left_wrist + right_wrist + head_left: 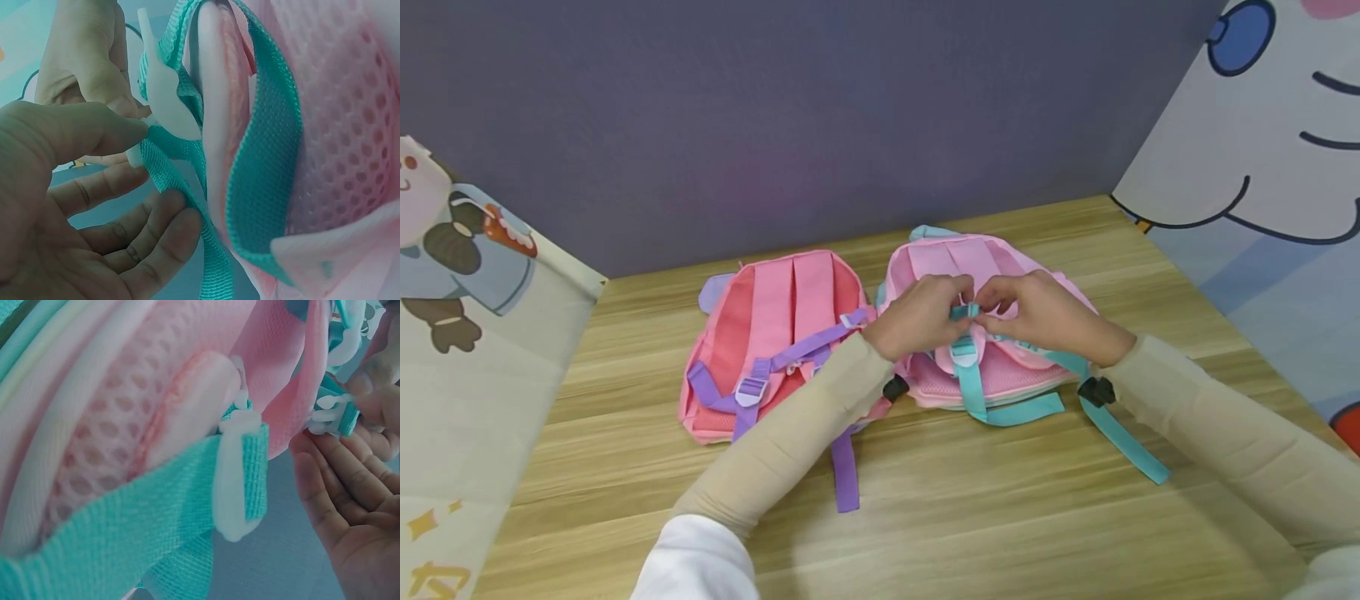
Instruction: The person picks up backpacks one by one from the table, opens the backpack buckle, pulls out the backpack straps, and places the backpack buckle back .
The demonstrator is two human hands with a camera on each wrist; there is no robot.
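Note:
A light pink backpack (1033, 268) lies back side up, its teal straps and white strap adjuster (964, 352) toward the person. Over it, my left hand (917, 317) pinches a short teal strap (164, 167) between thumb and fingers. From the other side my right hand (1045, 312) meets it, fingertips pinching a small white buckle (328, 417) on that strap. Both sets of fingertips nearly touch, and they partly hide the buckle. In the right wrist view a second white adjuster (236, 478) sits on a wide teal strap (137, 497).
A coral pink backpack (722, 333) with purple straps (845, 471) lies to the left, under my left forearm. A loose teal strap end (1127, 446) trails on the wooden table (925, 525) at right. A dark wall (850, 125) stands behind, with printed panels at both sides.

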